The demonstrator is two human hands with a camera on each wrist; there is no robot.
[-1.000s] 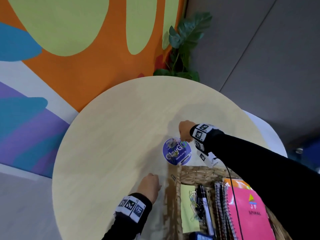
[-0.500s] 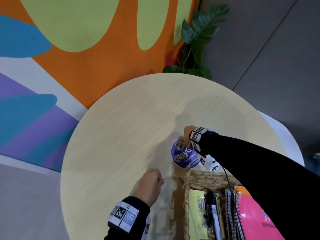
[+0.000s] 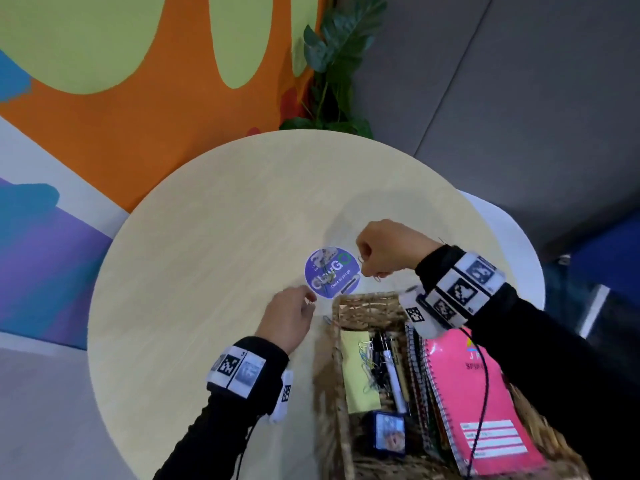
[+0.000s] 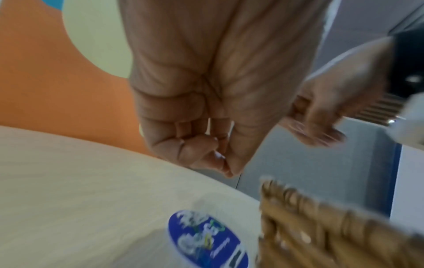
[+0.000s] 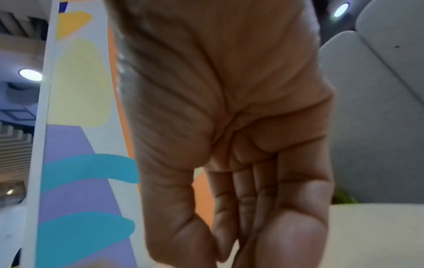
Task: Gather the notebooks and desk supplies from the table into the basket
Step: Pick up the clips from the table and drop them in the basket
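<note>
Sitting at the near right edge of the round pale wood-grain counter (image 3: 207,271): rectangular woven wicker basket (image 3: 367,303), coarse plaited strands, already holding a pink spiral-bound notebook (image 3: 474,382), darker spiral notebooks (image 3: 417,368) on edge beside it, a yellow sticky pad (image 3: 353,368), black and white pens (image 3: 389,368), a tangle of thin wire paper clips (image 3: 367,358) and a small blue box (image 3: 388,434). Just beyond the basket's far rim, flat on the wood: round glossy purple-blue sticker (image 3: 331,273) with white lettering, blurred in the left wrist view (image 4: 206,239). Beside the basket's left corner, one small blue paper clip (image 3: 326,319) on the counter. Left hand (image 3: 287,320) low over the wood next to the sticker, fingers curled in, fingertips (image 4: 220,161) pinched together on something thin and wiry, hard to make out. Right hand (image 3: 384,251) raised above the basket's far end, fist-like, thin wire clips (image 3: 376,277) dangling from its closed fingers. Behind: orange, green and purple mural wall (image 3: 138,98), leafy green plant (image 3: 332,64).
</note>
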